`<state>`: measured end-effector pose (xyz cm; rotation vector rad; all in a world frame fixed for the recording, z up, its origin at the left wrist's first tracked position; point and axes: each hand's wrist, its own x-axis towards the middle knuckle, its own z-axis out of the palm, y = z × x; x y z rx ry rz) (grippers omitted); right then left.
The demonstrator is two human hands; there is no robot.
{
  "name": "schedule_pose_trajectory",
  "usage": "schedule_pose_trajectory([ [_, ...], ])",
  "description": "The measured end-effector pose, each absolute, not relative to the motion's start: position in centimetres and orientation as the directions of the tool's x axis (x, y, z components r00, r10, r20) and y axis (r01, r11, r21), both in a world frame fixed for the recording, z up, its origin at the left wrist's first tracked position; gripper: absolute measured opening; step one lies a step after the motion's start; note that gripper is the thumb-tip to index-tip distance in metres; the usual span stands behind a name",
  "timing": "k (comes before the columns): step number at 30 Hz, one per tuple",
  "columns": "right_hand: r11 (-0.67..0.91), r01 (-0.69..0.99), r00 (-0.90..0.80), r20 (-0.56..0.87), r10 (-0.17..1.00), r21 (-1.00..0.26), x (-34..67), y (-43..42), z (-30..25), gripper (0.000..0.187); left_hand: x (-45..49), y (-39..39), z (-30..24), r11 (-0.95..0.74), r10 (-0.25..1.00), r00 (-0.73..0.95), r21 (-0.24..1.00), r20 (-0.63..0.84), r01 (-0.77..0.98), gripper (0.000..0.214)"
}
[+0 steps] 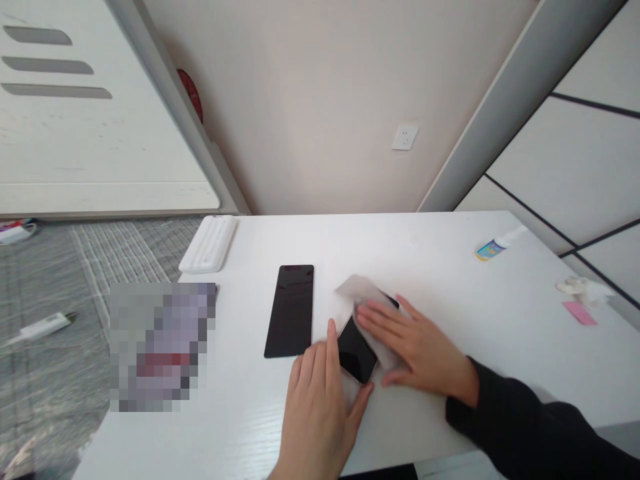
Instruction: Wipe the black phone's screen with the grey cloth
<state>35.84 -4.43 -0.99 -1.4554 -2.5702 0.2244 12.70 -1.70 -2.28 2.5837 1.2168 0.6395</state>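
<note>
Head view: a smartphone (356, 353) is laid screen up and askew on a white surface (440, 247), its upper end covered by a pale grey cloth (373, 313). The right hand (415, 353), reaching in from the right in a black sleeve (505, 420), is held open and flat on the cloth, with the fingers spread, so that the cloth is pressed against the phone. The left hand (317, 413) is also kept open, its fingers extended, and is placed against the phone's lower left edge; no firm grasp can be made out. Just left of the phone, a black slab-shaped device (290, 310) is lying flat. Farther left, a white ribbed plastic case (207, 243) is seen at the far edge of the surface, and whatever lies nearer is hidden by a pixelated patch (163, 347). To the right, a small blue-labelled bottle (493, 248) is lying on its side, with crumpled tissue (583, 290) and a pink card (580, 313) near the edge. A wall socket (405, 137) is mounted beyond, and a grey patterned rug (55, 280) is spread on the floor.
</note>
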Motion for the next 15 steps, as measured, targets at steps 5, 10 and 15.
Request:
schedule_pose_trajectory([
  [5, 0.569, 0.782, -0.567, 0.088, 0.819, -0.255, 35.73, -4.3, -1.0, 0.108, 12.75, -1.67, -2.11, -0.626, 0.78, 0.557, 0.376, 0.285, 0.683, 0.091],
  [10, 0.448, 0.883, -0.433, 0.125, 0.893, -0.14, 36.37, -3.79, -0.94, 0.094, 12.63, -1.7, -2.21, -0.621, 0.783, 0.551, 0.396, 0.287, 0.677, 0.094],
  [15, 0.595, 0.776, -0.593, 0.077, 0.801, -0.209, 36.0, -4.62, -1.04, 0.111, 12.56, -1.62, -2.42, -0.653, 0.757, 0.566, 0.354, 0.325, 0.67, 0.088],
])
